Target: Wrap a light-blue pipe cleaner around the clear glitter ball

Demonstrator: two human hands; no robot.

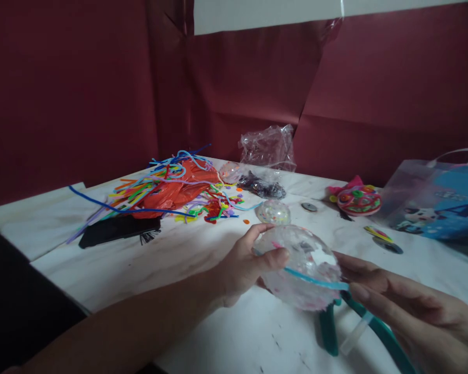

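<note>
Leftward, a black phone [119, 231] lies near the worktop's [203, 259] left edge, beside colourful pipe cleaners [140, 189]. Nearer the front edge, the left hand [249, 262] grips the clear ball [302, 270], its thumb over the light-blue strip [315, 281]; the right hand [405, 306] pinches the strip's end, above a teal-handled tool [329, 330].

Two hands hold a clear ball [296, 259] — blue strip [315, 281] across it.

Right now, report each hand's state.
Left hand: closed, holding the clear ball.
Right hand: fingers closed on the end of the blue strip.
</note>
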